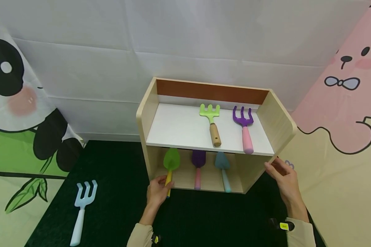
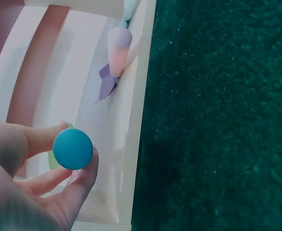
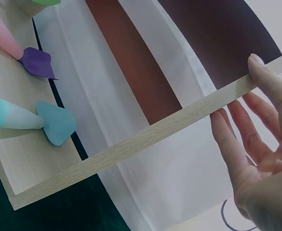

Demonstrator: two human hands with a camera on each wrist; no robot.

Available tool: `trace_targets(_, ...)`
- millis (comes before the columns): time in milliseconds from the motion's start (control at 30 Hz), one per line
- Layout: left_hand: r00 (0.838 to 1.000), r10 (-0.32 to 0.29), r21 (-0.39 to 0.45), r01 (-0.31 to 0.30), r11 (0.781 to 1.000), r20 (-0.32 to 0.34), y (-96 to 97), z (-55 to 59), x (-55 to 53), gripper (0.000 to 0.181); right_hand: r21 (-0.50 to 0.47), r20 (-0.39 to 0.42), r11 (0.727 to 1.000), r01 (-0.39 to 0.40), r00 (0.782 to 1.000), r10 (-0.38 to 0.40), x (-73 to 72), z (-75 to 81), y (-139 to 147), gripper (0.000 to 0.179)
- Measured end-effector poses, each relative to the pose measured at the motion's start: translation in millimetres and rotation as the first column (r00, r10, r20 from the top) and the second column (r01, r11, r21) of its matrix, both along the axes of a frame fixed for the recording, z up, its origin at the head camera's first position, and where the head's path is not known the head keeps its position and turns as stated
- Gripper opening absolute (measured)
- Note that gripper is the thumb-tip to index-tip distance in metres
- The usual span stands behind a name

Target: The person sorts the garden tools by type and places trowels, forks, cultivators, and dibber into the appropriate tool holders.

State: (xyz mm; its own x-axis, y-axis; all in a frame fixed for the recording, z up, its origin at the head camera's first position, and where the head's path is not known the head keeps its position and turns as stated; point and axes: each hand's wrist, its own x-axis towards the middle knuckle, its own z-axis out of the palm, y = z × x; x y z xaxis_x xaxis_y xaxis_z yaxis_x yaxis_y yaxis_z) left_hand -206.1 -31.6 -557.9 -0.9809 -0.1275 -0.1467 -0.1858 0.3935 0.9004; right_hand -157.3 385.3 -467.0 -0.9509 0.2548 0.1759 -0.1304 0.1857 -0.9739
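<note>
At the lower left of the shelf, my left hand (image 1: pixel 157 192) pinches the yellow handle of a green trowel (image 1: pixel 171 159) between thumb and fingers. The handle's blue end cap (image 2: pixel 73 149) faces the left wrist camera. My right hand (image 1: pixel 283 178) grips the front edge of the right side panel of the wooden shelf (image 1: pixel 279 125), thumb on one face and fingers on the other. On the lower level lie a purple trowel (image 1: pixel 199 158) with a pink handle and a blue trowel (image 3: pixel 56 122) with a pale handle.
A green hand fork (image 1: pixel 211 115) and a purple hand fork (image 1: pixel 243 120) lie on the white upper level. A pale blue hand fork (image 1: pixel 84 199) lies on the dark green cloth (image 1: pixel 117 171) to the left. Behind the shelf hangs a white sheet (image 1: pixel 188 41).
</note>
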Motion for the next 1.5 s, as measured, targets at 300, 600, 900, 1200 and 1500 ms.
trace_targets(300,0.999,0.014,-0.047,-0.016,0.999,-0.039,8.9,-5.6,-12.3,0.033,-0.036,-0.015,0.999,-0.005,1.000,0.004,0.0,-1.3,1.0,0.036)
trace_targets(600,0.998,0.001,-0.092,-0.006,0.996,-0.059,10.3,-8.4,-20.3,0.030,-0.040,-0.010,0.999,-0.012,1.000,0.012,-1.4,-0.4,-1.0,0.035)
trace_targets(900,0.998,-0.013,-0.131,0.006,0.991,-0.054,14.8,-7.4,-27.5,0.032,-0.024,-0.007,1.000,-0.008,1.000,0.008,-1.8,-2.7,0.8,0.036)
trace_targets(1200,0.997,-0.042,-0.165,0.031,0.986,-0.060,15.7,-7.4,-33.7,0.034,0.001,0.000,1.000,0.002,1.000,-0.002,-2.8,-3.0,0.5,0.042)
trace_targets(1500,0.997,-0.052,-0.152,0.044,0.987,-0.050,16.3,-4.7,-35.8,0.037,-0.042,-0.010,0.999,0.000,1.000,0.000,-2.8,-2.7,2.2,0.038)
